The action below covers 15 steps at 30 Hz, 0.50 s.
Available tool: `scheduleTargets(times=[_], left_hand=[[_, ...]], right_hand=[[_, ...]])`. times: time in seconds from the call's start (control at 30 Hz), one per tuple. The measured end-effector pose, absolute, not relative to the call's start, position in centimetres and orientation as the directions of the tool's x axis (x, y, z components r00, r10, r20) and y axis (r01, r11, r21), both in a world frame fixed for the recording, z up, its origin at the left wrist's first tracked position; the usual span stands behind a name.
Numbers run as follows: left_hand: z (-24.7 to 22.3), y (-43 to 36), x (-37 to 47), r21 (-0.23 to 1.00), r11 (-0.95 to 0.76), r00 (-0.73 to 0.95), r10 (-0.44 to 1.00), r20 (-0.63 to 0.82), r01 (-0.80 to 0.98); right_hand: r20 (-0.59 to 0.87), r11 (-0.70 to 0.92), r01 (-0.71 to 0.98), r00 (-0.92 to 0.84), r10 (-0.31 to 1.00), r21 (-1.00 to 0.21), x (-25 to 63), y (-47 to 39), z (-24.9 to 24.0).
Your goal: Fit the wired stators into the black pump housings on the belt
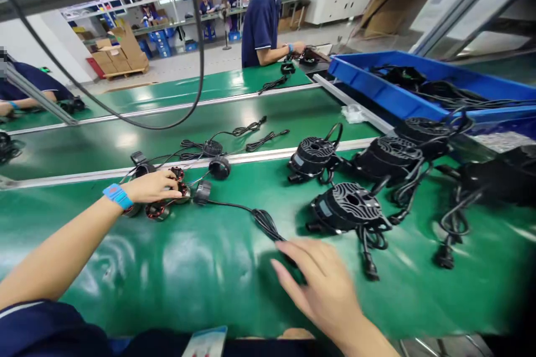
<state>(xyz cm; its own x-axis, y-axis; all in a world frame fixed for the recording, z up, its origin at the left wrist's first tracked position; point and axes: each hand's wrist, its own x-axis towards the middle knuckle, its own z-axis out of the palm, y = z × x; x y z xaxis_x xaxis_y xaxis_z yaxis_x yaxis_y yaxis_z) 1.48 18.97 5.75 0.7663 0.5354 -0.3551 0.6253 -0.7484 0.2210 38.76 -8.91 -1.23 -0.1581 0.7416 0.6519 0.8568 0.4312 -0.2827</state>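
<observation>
My left hand (153, 186), with a blue wristband (118, 196), reaches to a group of small motor stators with copper and red windings. Its fingers and thumb close around one stator (182, 187); another stator (157, 211) lies just below. Beside them a black round cap (203, 192) lies on its side, its cable running right to a coiled cable bundle (267, 224). Over the near end of that bundle is my right hand (324, 281), slightly blurred, thumb and fingers apart. Part of the cable is hidden beneath it. A second black cap (220, 167) lies farther back.
Black round pump-like units (345, 207) with coiled cords stand on the green work surface (201, 279) at right. Behind them is a blue bin (385, 89) of cables. A hanging black cable (200, 56) loops in front. A co-worker (260, 22) works across the line.
</observation>
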Motion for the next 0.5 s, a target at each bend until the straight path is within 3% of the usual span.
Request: scheduleTargets(times=[0.17,0.3,0.43,0.5], left_hand=[[5.6,15.2,-2.9,0.300,-0.697,0.757,0.568,-0.323,0.651],[4.5,11.9,-4.8,0.309,-0.611,0.683,0.683,-0.260,0.729],[4.8,7.7,-9.8,0.292,-0.528,0.569,0.819,-0.074,0.798],[5.9,3.9,-14.7,0.250,-0.376,0.385,0.923,0.013,0.892]], right_hand=[[0.293,0.474,0.864,-0.416,0.861,-0.169,30.9,0.7,-1.6],[0.163,0.496,0.858,-0.475,0.865,-0.132,28.8,3.9,-3.9],[0.269,0.672,0.672,-0.615,0.741,-0.311,29.9,2.2,-5.5],[0.232,0.688,0.577,-0.667,0.708,-0.440,31.3,0.9,-5.9]])
